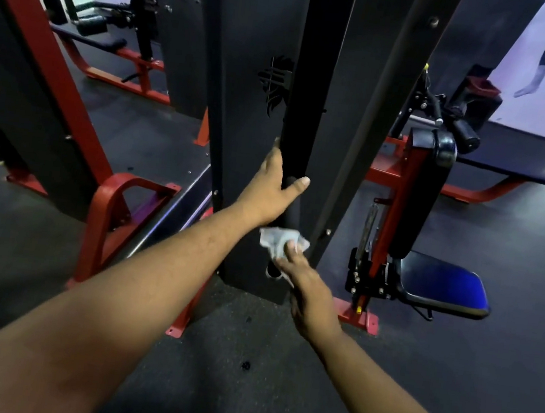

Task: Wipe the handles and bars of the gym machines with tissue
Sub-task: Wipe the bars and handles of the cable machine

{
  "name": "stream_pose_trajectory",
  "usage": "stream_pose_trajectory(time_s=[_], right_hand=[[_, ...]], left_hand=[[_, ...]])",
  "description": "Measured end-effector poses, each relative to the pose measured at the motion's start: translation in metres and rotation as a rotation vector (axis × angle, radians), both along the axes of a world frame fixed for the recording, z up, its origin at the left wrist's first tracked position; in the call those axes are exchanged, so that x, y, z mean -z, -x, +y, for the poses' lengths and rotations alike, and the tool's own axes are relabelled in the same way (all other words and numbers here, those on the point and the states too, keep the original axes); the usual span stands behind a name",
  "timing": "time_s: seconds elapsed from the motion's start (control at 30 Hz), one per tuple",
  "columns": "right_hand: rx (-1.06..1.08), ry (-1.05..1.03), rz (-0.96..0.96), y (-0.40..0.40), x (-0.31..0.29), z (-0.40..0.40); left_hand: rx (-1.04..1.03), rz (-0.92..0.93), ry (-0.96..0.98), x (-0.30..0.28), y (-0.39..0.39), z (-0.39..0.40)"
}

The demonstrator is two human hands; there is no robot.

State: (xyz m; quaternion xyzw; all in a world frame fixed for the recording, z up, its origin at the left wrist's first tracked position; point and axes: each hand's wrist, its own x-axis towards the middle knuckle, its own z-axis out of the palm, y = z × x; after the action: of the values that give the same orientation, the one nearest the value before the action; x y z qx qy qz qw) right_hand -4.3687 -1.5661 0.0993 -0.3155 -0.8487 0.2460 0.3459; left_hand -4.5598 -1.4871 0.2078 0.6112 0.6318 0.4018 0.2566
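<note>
While the left hand [271,189] wraps the black bar [295,161] at centre frame, likely steadying it, the right hand [305,289] just below pinches a crumpled white tissue [277,239] against the bar's lower end. A cut-out emblem [274,83] marks the black panel above; no readable lettering.

I see a tall bar [307,90] standing right in front of me. My left hand [271,189] holds it, and my right hand [308,296] presses a tissue [277,241] on it just below. A seat [443,284] sits to the right. A bench [89,38] lies far back on the left.
</note>
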Motion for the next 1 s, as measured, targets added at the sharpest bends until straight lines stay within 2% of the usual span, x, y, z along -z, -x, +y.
stream_pose_trajectory(time_s=[0.07,0.1,0.2,0.23,0.27,0.37,0.5,0.63,0.7,0.77,0.83,1.0], right_hand=[[0.056,0.087,0.054,-0.013,0.016,-0.011],[0.148,0.131,0.110,-0.017,0.019,-0.010],[0.507,0.345,0.416,-0.008,-0.003,0.013],[0.532,0.391,0.496,0.000,-0.018,0.023],[0.489,0.416,0.519,0.009,-0.033,0.031],[0.283,0.473,0.395,0.032,-0.050,0.035],[0.295,0.424,0.311,0.027,-0.027,0.011],[0.194,0.481,0.112,0.006,-0.009,0.020],[0.176,0.606,0.148,0.001,-0.022,0.035],[0.161,0.666,0.279,0.005,-0.041,0.045],[0.068,0.717,0.332,0.014,-0.054,0.047],[-0.239,0.684,0.208,0.003,-0.042,0.051]], left_hand=[[-0.014,-0.021,0.026,0.001,-0.006,-0.001],[-0.021,-0.014,0.046,0.002,-0.008,-0.002],[-0.035,0.046,0.080,0.005,-0.013,-0.003],[-0.044,0.066,0.084,0.006,-0.014,-0.005],[-0.055,0.083,0.086,0.006,-0.017,-0.005],[-0.088,0.122,0.110,0.002,-0.022,-0.009],[-0.133,0.172,0.123,0.002,-0.025,-0.014],[-0.155,0.178,0.133,0.005,-0.024,-0.016],[-0.155,0.207,0.158,0.005,-0.025,-0.015],[-0.159,0.249,0.181,0.005,-0.028,-0.014],[-0.169,0.276,0.187,0.005,-0.032,-0.012],[-0.189,0.344,0.223,0.003,-0.036,-0.014]])
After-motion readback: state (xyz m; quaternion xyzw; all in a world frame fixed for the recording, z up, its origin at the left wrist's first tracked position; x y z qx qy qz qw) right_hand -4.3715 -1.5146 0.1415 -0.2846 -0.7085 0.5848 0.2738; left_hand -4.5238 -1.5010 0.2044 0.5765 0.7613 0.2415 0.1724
